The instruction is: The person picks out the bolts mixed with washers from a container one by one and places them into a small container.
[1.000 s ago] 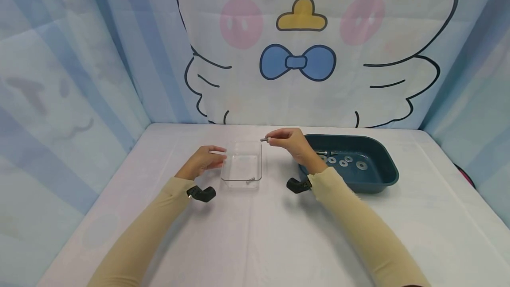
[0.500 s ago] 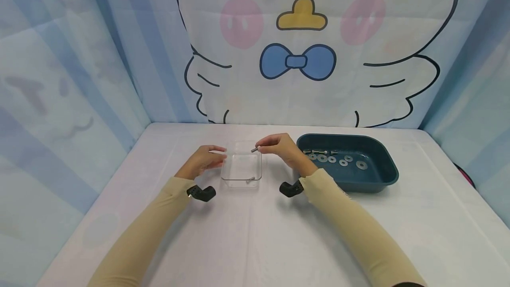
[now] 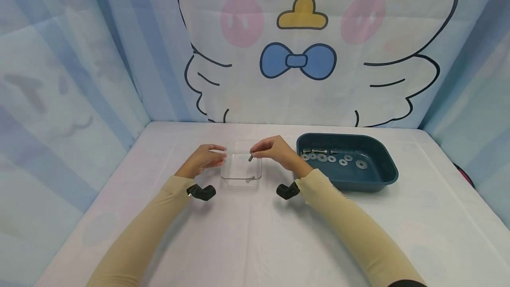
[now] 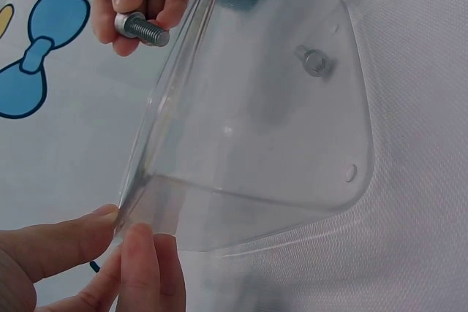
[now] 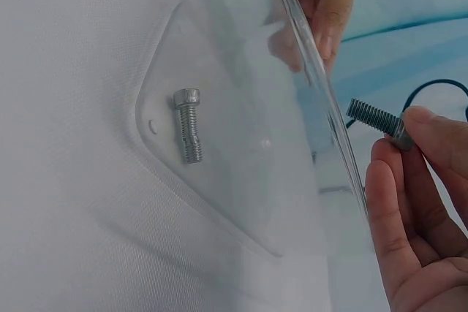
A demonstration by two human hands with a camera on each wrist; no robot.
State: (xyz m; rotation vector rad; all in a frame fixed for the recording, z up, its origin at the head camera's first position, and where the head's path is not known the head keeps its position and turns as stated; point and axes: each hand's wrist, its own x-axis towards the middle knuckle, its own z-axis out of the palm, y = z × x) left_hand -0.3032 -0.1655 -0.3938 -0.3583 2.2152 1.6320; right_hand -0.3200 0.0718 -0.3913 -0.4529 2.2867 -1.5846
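Note:
A clear plastic box [image 3: 241,179] stands on the white table. My left hand [image 3: 202,161] pinches its left wall near the rim, thumb and fingertips meeting there in the left wrist view. Above the box's right side, my right hand [image 3: 276,151] pinches a metal socket-head bolt [image 5: 379,120] by its head. The bolt's threaded end points downward, toward the inside of the box, in the head view. A similar bolt [image 5: 189,126] lies on the floor of the box, near its front right corner.
To the right is a dark teal tray [image 3: 368,185]. Several flat washers [image 3: 343,162] and a few metal bolts [image 3: 319,151] lie inside it, toward its left and middle. A printed cloth backdrop [image 3: 296,96] rises behind the table.
My right hand has moved left and slightly nearer, from beside the box to over it, carrying the bolt, which has tilted tip-down. My left hand has stayed at the box.

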